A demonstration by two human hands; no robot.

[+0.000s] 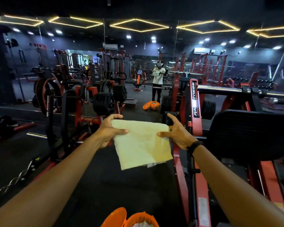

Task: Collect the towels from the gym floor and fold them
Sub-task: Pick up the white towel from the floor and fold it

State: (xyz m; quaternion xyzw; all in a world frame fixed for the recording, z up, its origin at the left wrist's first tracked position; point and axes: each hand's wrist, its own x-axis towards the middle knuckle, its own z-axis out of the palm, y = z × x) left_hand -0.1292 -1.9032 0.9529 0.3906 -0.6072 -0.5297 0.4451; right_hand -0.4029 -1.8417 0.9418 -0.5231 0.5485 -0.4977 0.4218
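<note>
Held up at chest height over the dark floor, the pale yellow towel [142,145] hangs light and limp, seemingly already folded double, with the left hand [111,130] and right hand [175,133] pinching its top corners, the sensible hold.

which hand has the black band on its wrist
The right hand, gripping the pale yellow towel's right edge; the left hand's wrist is bare.

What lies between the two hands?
In the head view, only the folded yellow towel spans between the left hand and right hand; both pinch its top corners.
</note>
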